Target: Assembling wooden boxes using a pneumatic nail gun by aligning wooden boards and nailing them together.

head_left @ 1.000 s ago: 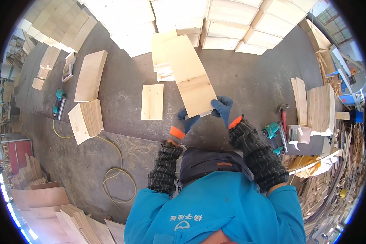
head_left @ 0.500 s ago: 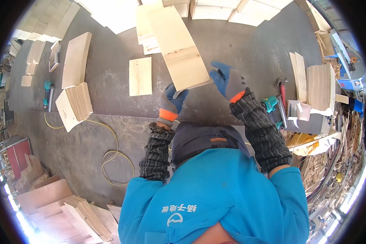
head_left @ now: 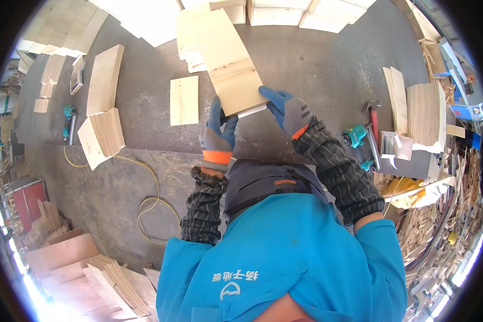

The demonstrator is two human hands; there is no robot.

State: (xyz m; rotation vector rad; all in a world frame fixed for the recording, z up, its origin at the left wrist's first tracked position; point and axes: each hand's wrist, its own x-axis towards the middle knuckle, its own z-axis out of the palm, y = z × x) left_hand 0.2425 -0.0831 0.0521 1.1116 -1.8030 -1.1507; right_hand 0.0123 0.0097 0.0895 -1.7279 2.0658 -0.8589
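Note:
A long pale wooden panel (head_left: 232, 72) with a brown knot streak slants away from me over the dark worktable (head_left: 145, 96). My left hand (head_left: 218, 129), in a grey-blue glove with an orange cuff, grips its near left corner. My right hand (head_left: 291, 110), gloved alike, has its fingers closed at the near right corner. A thin white edge shows beneath the panel's near end. Left of the panel lies a smaller rectangular wooden board (head_left: 184, 101). Other pale pieces (head_left: 190, 37) lie partly under the panel's far end.
At right are a teal nail gun (head_left: 355, 137), a red-handled hammer (head_left: 373, 117) and a stack of boards (head_left: 425, 115). Another board stack (head_left: 103, 137) stands left, beside a second teal tool (head_left: 68, 122). A yellow hose (head_left: 156, 185) loops at the near left. White-lit panels line the back.
My right hand has moved left and closed on the panel's near right corner. My left hand has shifted slightly left, and the panel's near end has moved slightly left.

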